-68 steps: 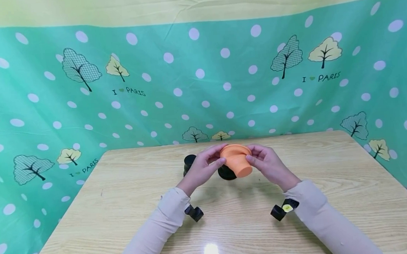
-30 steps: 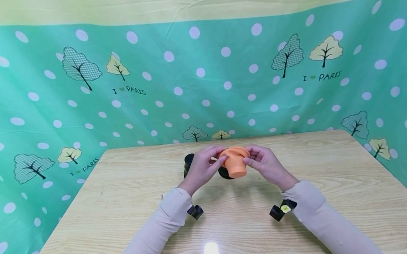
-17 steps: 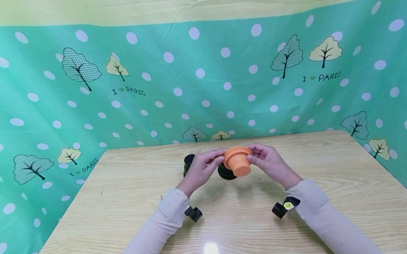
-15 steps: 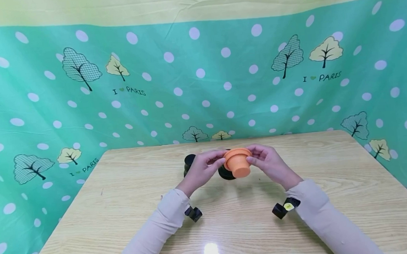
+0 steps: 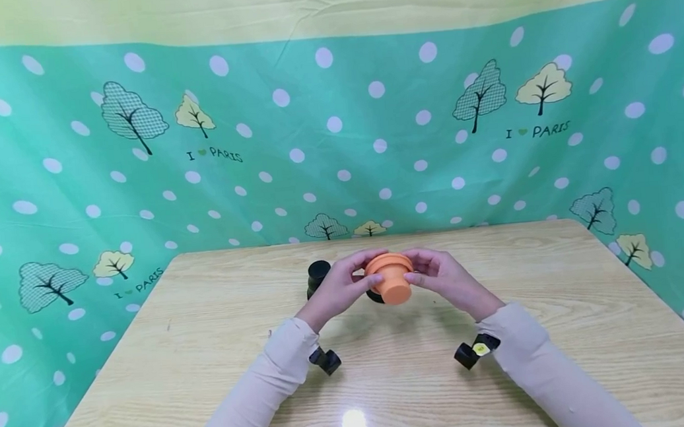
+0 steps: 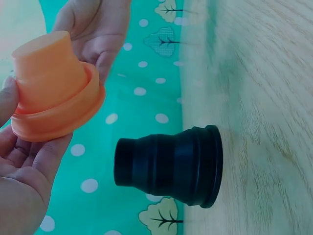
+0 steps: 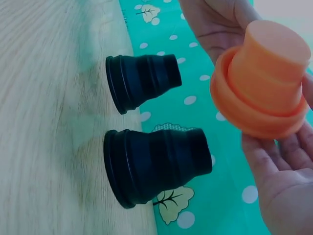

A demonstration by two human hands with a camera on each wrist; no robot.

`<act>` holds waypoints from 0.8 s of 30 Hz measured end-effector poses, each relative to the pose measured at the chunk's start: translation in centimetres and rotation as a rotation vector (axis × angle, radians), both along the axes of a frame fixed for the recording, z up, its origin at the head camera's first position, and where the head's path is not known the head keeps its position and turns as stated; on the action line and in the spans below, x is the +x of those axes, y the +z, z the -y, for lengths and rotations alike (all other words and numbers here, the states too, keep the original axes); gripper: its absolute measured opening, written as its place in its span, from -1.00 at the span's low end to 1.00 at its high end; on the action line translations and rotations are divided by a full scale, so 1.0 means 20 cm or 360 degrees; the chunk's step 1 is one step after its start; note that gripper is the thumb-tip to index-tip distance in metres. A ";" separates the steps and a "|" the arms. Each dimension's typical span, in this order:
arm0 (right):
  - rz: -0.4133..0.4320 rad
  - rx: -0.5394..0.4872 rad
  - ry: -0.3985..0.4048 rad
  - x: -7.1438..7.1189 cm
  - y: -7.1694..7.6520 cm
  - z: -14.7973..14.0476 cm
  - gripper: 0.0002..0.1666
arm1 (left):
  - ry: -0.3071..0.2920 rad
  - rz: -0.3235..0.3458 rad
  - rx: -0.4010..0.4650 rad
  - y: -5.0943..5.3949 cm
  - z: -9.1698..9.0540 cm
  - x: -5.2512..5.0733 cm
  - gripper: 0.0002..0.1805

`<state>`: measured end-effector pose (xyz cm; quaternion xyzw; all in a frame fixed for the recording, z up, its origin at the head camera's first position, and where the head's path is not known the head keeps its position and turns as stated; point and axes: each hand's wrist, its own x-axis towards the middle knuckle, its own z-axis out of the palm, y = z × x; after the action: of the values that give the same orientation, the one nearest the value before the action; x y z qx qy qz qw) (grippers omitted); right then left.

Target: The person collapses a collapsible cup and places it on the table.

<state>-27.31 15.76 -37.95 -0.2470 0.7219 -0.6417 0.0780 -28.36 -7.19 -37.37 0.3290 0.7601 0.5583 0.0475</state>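
An orange stepped cup [image 5: 395,286] is held in the air between both hands, its narrow closed end pointing down toward the head camera and its wide rim away. My left hand [image 5: 338,288] grips its left side with thumb and fingers; my right hand [image 5: 449,281] pinches the right side. The left wrist view shows the orange cup [image 6: 51,81] with its wall partly folded near the rim. The same fold shows on the cup [image 7: 269,73] in the right wrist view. Palms are partly hidden in the head view.
Two black stepped cups stand wide end down on the wooden table [image 5: 208,342] behind the hands: one [image 5: 318,273] at left, another [image 5: 375,296] mostly hidden behind the orange cup. The right wrist view shows both black cups, one [image 7: 142,78] and the other [image 7: 156,161]. A patterned curtain [image 5: 337,141] hangs behind.
The orange cup was bent and tilted earlier, then straightened. Since half a second ago both hands have moved it slightly left and down. Both hands keep hold.
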 end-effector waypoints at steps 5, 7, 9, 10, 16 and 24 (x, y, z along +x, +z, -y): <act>0.0064 0.0069 0.0072 0.00 -0.01 -0.01 -0.49 | -0.0036 0.0020 -0.0022 -0.01 0.02 -0.01 -0.52; 0.0071 0.0082 0.0079 0.00 -0.01 0.00 -0.49 | -0.0063 0.0020 -0.0019 -0.01 0.02 -0.01 -0.56; 0.0070 0.0067 0.0074 0.00 -0.01 0.00 -0.51 | -0.0081 0.0025 -0.0010 -0.01 0.02 -0.01 -0.61; 0.0057 0.0059 0.0073 0.00 -0.01 0.00 -0.52 | -0.0089 0.0027 0.0000 0.00 0.02 -0.01 -0.63; -0.0053 -0.0026 0.0097 0.01 -0.01 0.02 -0.57 | -0.0119 0.0017 0.0034 0.01 0.01 0.00 -0.67; -0.0161 -0.0042 0.0099 0.01 -0.02 0.03 -0.65 | -0.0082 -0.0074 0.0022 0.00 0.01 0.02 -0.73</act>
<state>-27.02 15.11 -38.36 -0.3025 0.7084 -0.6351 0.0579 -27.95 -7.39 -37.35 0.3615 0.7484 0.5544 0.0418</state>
